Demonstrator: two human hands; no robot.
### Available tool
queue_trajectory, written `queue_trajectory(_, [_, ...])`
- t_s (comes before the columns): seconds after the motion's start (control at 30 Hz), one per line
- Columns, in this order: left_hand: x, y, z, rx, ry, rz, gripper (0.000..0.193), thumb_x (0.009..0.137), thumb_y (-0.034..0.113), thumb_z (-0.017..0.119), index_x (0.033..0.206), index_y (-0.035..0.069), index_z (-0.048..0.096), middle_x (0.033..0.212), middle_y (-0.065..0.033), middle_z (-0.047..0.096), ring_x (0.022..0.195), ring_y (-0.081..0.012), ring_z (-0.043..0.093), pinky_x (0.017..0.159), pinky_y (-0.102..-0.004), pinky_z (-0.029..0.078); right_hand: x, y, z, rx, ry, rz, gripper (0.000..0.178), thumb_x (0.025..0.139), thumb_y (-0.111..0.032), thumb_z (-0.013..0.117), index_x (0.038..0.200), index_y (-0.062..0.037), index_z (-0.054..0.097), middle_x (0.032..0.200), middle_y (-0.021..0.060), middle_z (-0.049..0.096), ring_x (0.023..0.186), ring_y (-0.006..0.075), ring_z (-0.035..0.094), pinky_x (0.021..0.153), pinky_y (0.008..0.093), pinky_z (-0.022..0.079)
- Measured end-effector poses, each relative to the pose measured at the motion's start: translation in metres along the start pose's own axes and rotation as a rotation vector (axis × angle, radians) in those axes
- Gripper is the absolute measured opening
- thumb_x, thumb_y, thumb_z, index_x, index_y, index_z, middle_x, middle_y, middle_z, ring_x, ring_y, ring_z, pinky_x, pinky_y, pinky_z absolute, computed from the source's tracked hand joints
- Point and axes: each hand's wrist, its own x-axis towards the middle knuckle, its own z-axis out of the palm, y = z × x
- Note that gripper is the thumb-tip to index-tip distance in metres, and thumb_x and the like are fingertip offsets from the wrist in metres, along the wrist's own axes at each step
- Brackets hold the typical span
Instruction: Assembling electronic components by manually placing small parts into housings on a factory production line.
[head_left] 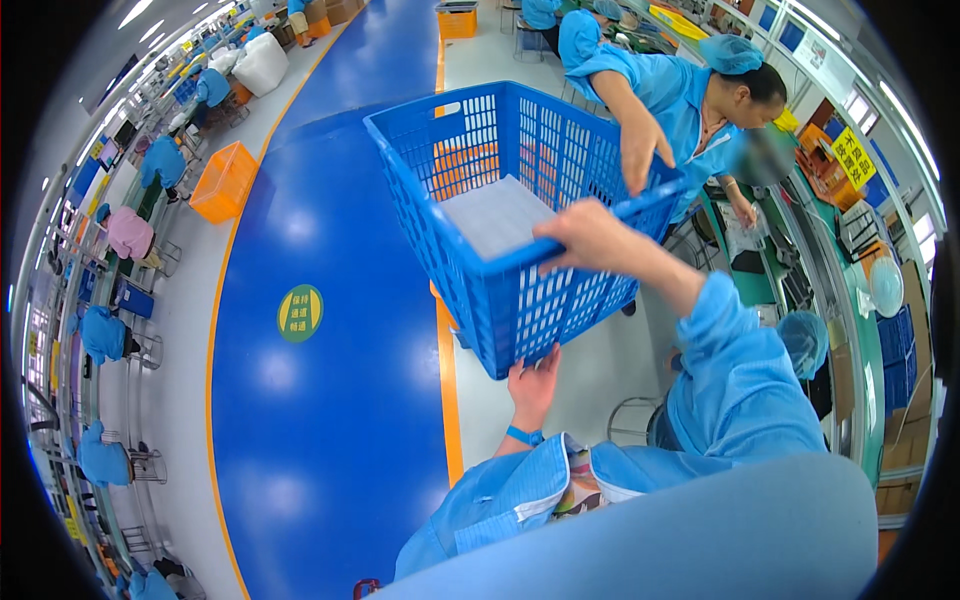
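Note:
A large blue plastic crate (pixel 465 285) with slotted walls is held tilted in front of me, off the floor. White sheet material (pixel 497 213) lies flat inside it. My right hand (pixel 597 238) is closed over the crate's near rim, thumb and fingers on either side of the edge. Below, my left hand (pixel 533 388) holds the crate's bottom corner from underneath; its fingertips are partly hidden. A co-worker's hand (pixel 645 145) reaches down to the right rim of the crate, and that person's other hand (pixel 742 207) is at the workbench.
A blue walkway (pixel 330 420) edged with orange lines runs along my left. Orange crates (pixel 225 182) stand beside it. On the right, a long green workbench (pixel 868 340) holds parts, with seated people along it. A stool (pixel 632 418) stands close on my right.

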Motion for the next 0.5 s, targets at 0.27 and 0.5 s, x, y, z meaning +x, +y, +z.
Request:
queue_trajectory(0.27, [-0.119,0.031,-0.078,0.072,0.184,-0.05,0.068,0.084,0.013,0.058,0.146,-0.003,0.035,0.151,-0.0259,0.035,0.143,-0.0454,0.029,0.123,-0.0531,0.023,-0.116,-0.127,0.078,0.169,0.24,-0.027,0.031,0.073,-0.027,0.078,0.083,-0.0108,0.054,0.063,0.006,0.056,0.063,0.0286,0.064,0.053,0.0416,0.048])
queue_trajectory(0.5, [-0.195,0.074,-0.171,0.218,0.163,0.031,0.046,0.085,0.013,0.061,0.129,0.0,0.057,0.14,-0.0151,0.054,0.137,-0.0318,0.043,0.118,-0.048,0.03,-0.154,-0.241,0.074,0.148,0.26,-0.046,0.018,0.072,-0.014,0.066,0.08,-0.0071,0.052,0.062,0.0066,0.056,0.059,0.0282,0.064,0.052,0.0403,0.05])
